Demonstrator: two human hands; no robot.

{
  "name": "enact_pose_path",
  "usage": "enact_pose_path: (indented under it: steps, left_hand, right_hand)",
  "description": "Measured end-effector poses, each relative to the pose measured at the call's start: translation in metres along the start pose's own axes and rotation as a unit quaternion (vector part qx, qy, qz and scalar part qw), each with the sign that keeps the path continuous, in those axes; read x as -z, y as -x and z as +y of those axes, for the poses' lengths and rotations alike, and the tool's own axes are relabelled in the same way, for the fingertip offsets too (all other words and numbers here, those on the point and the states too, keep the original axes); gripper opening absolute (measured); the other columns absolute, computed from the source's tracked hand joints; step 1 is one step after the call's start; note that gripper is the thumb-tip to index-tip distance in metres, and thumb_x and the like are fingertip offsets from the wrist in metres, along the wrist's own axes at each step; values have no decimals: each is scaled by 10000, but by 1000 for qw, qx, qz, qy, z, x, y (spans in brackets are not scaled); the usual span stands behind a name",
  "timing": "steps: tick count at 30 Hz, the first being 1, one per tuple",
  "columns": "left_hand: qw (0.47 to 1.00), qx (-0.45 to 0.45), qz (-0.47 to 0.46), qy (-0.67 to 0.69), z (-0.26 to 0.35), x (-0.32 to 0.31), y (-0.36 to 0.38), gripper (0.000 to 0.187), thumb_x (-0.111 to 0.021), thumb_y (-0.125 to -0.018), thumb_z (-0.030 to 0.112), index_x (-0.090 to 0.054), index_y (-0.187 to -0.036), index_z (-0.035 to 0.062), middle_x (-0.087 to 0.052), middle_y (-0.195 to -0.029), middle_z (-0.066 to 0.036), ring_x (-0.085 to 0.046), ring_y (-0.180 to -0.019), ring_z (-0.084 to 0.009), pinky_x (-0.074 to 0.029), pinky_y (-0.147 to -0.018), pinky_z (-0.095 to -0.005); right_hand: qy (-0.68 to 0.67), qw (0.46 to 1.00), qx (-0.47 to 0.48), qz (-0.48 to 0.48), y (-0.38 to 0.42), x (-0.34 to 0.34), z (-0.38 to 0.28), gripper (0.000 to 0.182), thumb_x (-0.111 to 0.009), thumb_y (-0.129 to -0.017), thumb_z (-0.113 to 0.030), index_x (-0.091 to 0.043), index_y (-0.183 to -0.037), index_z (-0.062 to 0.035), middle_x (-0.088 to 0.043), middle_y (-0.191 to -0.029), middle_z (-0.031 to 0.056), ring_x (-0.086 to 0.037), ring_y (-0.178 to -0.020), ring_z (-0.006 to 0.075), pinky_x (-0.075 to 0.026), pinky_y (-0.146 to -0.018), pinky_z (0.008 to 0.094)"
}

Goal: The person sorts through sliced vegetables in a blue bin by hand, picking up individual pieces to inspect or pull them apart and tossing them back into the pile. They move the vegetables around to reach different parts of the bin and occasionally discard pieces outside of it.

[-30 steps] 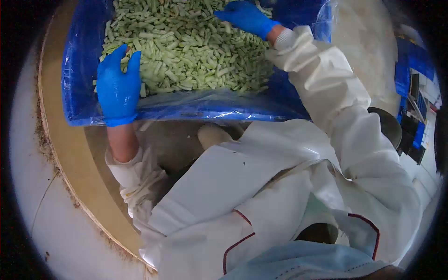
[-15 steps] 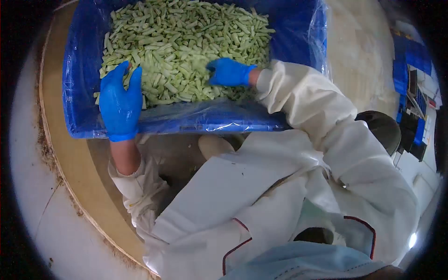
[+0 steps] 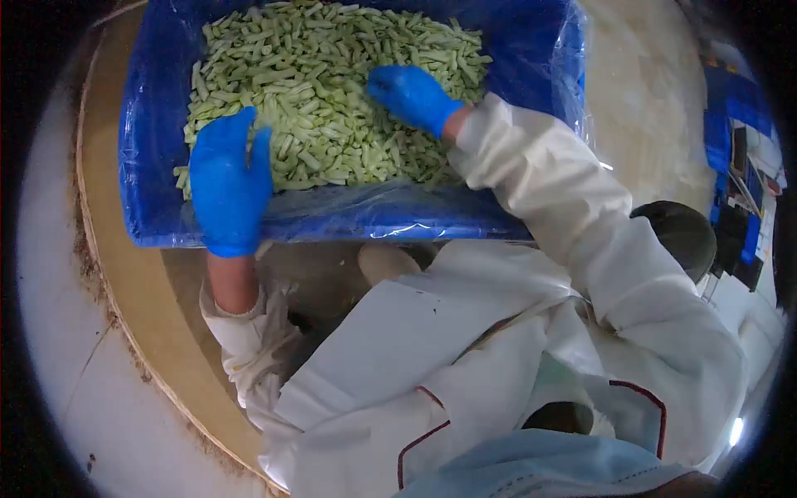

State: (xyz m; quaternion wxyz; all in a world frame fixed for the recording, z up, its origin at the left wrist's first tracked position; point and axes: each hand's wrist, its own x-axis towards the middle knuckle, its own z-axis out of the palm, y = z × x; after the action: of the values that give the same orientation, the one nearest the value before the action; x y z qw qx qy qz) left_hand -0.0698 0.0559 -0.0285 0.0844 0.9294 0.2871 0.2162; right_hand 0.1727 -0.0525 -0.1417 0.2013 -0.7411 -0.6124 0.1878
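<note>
A heap of cut pale-green vegetable pieces (image 3: 315, 124), like short bean lengths, lies in a blue crate (image 3: 137, 166) lined with clear plastic film. My left hand (image 3: 230, 187), in a blue glove, is at the crate's near left side by the edge of the heap. Its fingers are stretched out, the thumb apart, and nothing shows in it. Over the right part of the heap is my right hand (image 3: 413, 98), also gloved in blue. Its fingers are curled together and point left; the glove's back hides whatever is in them.
Clear film (image 3: 398, 207) covers the crate's near rim. A tan curved floor edge (image 3: 124, 274) runs along the left, beside a white surface (image 3: 58, 332). A dark rounded object (image 3: 677, 236) stands at the right, with blue and white items (image 3: 747, 166) stacked beyond.
My right hand has risen away from the heap's near edge, toward its middle. The left hand has shifted slightly right. The view has shifted a little.
</note>
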Motion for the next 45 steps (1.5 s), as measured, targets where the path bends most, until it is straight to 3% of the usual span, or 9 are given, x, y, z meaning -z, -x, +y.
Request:
enact_pose_path:
  steps: [13,21,24,27,30,36,39,42,45]
  left_hand:
    - [992,52,-70,89,12,2,10,207,-604,-800,133,-606,-980,30,-613,-920,-163,-586,-850,-318,-462,-750,-380]
    - [995,50,-43,79,9,-5,9,187,-610,-793,137,-622,-938,19,-621,-897,-186,-592,-818,-337,-469,-731,-394]
    - [992,49,-62,97,6,-6,11,207,-605,-792,135,-613,-968,26,-616,-912,-182,-585,-855,-330,-461,-756,-394]
    - [991,9,-115,64,9,-5,8,281,-605,-802,141,-580,-1066,47,-588,-1034,-159,-555,-968,-315,-431,-843,-372]
    - [983,-160,-92,13,24,1,-5,323,-608,-785,178,-564,-1086,71,-578,-1008,-142,-532,-967,-316,-419,-842,-391]
    - [939,-98,-319,-84,47,20,-6,288,-594,-778,212,-583,-1021,58,-559,-849,-146,-531,-867,-315,-421,-777,-420]
    - [933,-97,-346,-4,40,30,-2,205,-573,-788,163,-613,-945,36,-592,-872,-168,-559,-883,-335,-435,-800,-424]
    - [934,-148,-208,250,22,40,16,181,-561,-796,168,-631,-881,24,-609,-937,-197,-577,-917,-357,-440,-829,-432]
    - [878,-134,-174,425,21,33,20,208,-551,-809,190,-630,-848,2,-605,-1009,-222,-579,-964,-375,-435,-856,-445]
  right_hand:
    - [115,987,-108,-32,-13,22,90,284,-511,-768,-290,-636,-879,-60,-617,-876,201,-587,-819,380,-474,-734,452]
    - [-72,967,-87,-230,-11,7,-17,334,-574,-729,-363,-638,-871,-67,-628,-886,167,-590,-831,351,-461,-753,438]
    - [-18,990,-42,-137,4,-23,-19,368,-612,-690,-373,-627,-897,-69,-630,-857,164,-595,-812,340,-466,-734,418]
    - [-122,976,-72,-164,1,-5,-18,250,-628,-726,-247,-603,-923,-94,-609,-750,106,-578,-663,191,-455,-657,331]
    - [-208,960,-41,-180,17,31,-63,373,-632,-698,-312,-603,-967,-55,-617,-817,169,-599,-748,316,-473,-679,396]
    - [-558,777,-133,-261,36,62,-106,231,-545,-849,-115,-563,-1029,28,-603,-786,68,-540,-660,129,-453,-627,271]
    - [-404,888,197,-102,40,54,-110,214,-535,-868,-124,-595,-1024,11,-610,-790,59,-521,-651,98,-445,-613,246]
    - [-615,727,-41,-304,52,84,-132,209,-541,-883,-194,-650,-899,-16,-580,-695,21,-500,-630,65,-416,-567,217]
    - [-639,672,-11,-374,50,77,-125,237,-552,-877,-214,-660,-845,-6,-570,-677,17,-450,-601,53,-375,-533,209]
